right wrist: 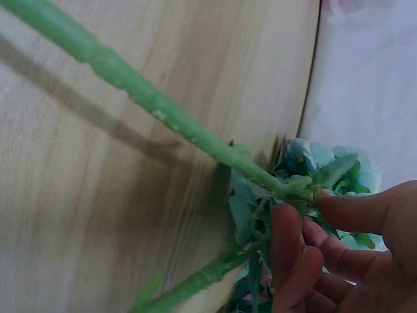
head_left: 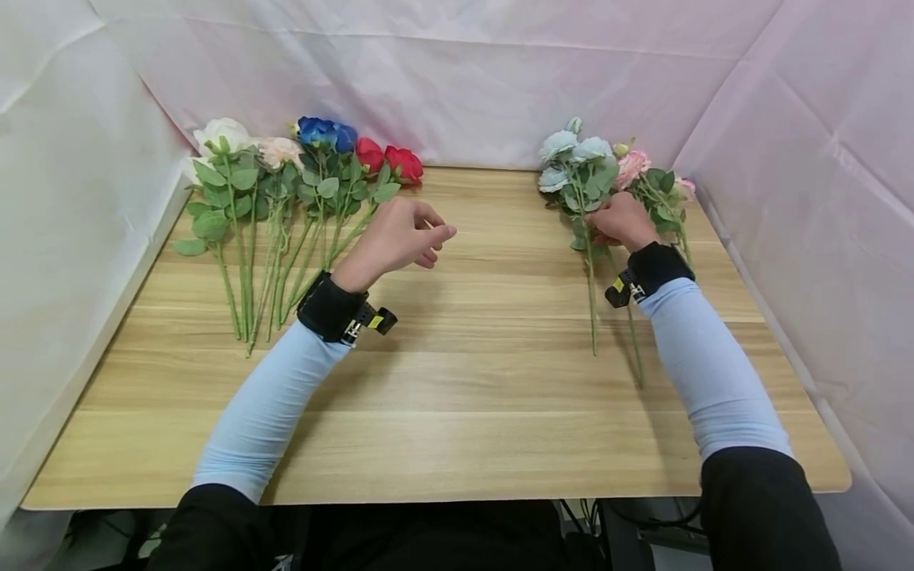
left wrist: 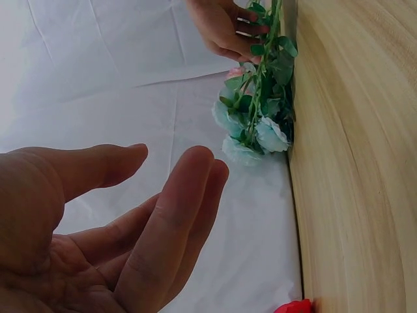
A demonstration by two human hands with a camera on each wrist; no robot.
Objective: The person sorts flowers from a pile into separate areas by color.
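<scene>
My right hand (head_left: 624, 222) pinches the green stem (right wrist: 163, 111) of a light blue artificial flower spray (head_left: 591, 149) just below its leaves, thumb and fingertips meeting at the stem in the right wrist view. Pink flowers (head_left: 631, 167) stand close beside that hand, and a second stem (right wrist: 202, 277) runs below its fingers. My left hand (head_left: 400, 236) is held over the table with relaxed, slightly bent fingers and nothing between them. The red flowers (head_left: 405, 164) are the blooms nearest to it.
White flowers (head_left: 223, 135), a pale peach flower (head_left: 279, 151) and dark blue flowers (head_left: 326, 133) lie in a row at the back left, stems toward the front. The wooden table (head_left: 457, 381) has white cloth walls (head_left: 457, 87) at its back and sides.
</scene>
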